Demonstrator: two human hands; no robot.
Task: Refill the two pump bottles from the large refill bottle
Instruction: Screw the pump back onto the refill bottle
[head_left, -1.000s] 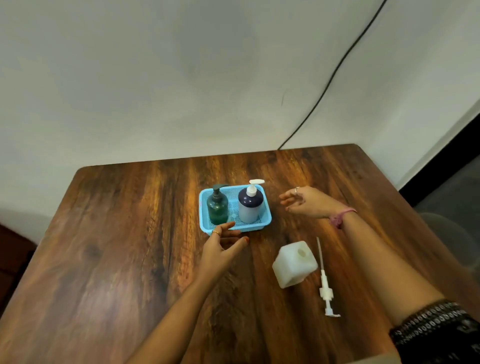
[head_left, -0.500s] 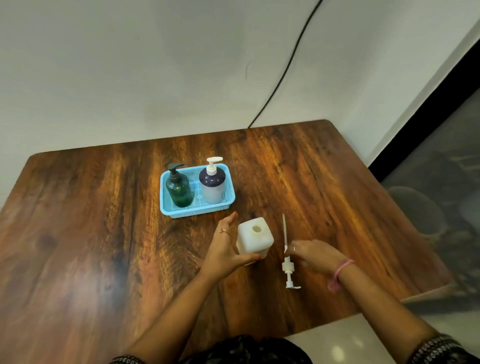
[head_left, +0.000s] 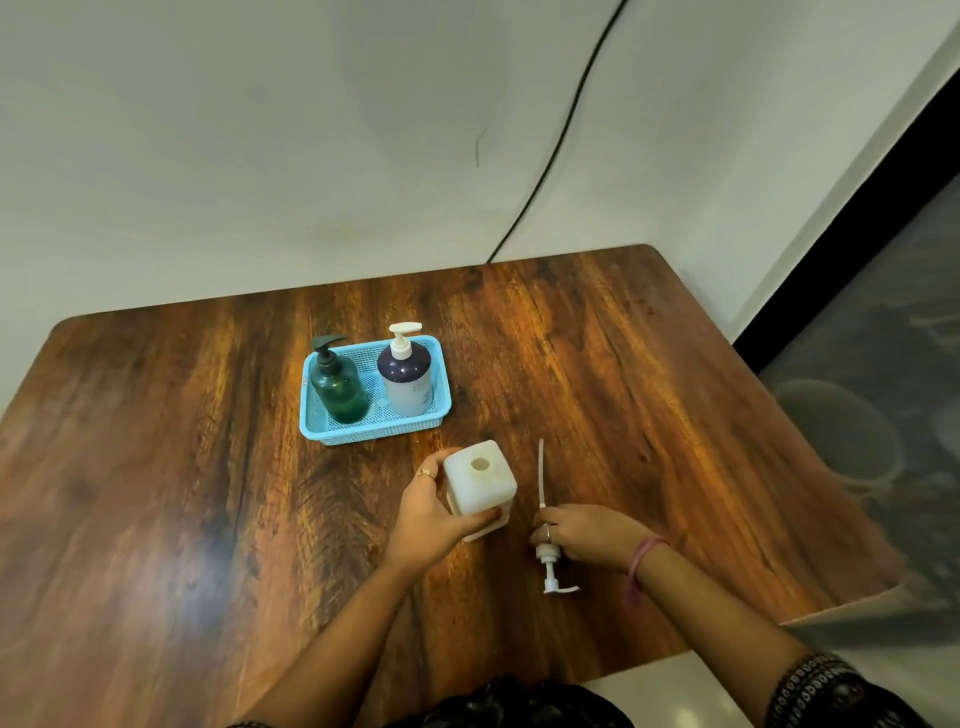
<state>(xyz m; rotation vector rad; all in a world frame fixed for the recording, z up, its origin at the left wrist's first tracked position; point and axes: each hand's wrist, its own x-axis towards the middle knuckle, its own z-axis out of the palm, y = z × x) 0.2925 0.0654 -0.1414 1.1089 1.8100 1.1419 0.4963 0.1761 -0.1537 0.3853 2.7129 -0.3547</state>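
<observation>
- Your left hand (head_left: 434, 512) grips the white refill bottle (head_left: 480, 486) from its left side, thumb on the near face and fingers curled behind. The bottle stands upright on the wooden table (head_left: 156, 467) with its round mouth open and no cap on it.
- Your right hand (head_left: 587, 532) lies on the loose white pump (head_left: 548, 545), with fingers curled over its collar. The pump lies flat on the table just beside the refill bottle, its thin tube pointing away from you. I cannot tell if it is already lifted or only touched.
- The two pump bottles, the green bottle (head_left: 340, 387) and the white-and-dark bottle (head_left: 405, 379), stand side by side in the blue basket (head_left: 363, 434), and both have their pumps on.
- Risk one: the refill bottle is open, so a tilt or a squeeze of its soft walls can spill liquid on the table. Hold it gently and straight.
- Risk two: the tube is long and thin. If you swing it, it can drip or knock the open bottle.
- Risk three: both small bottles are closed. If you pour before you unscrew a pump, the liquid has nowhere to go.
- Risk four: the basket is light, so a bottle pulled out with one hand may drag it or tip the neighbour.
</observation>
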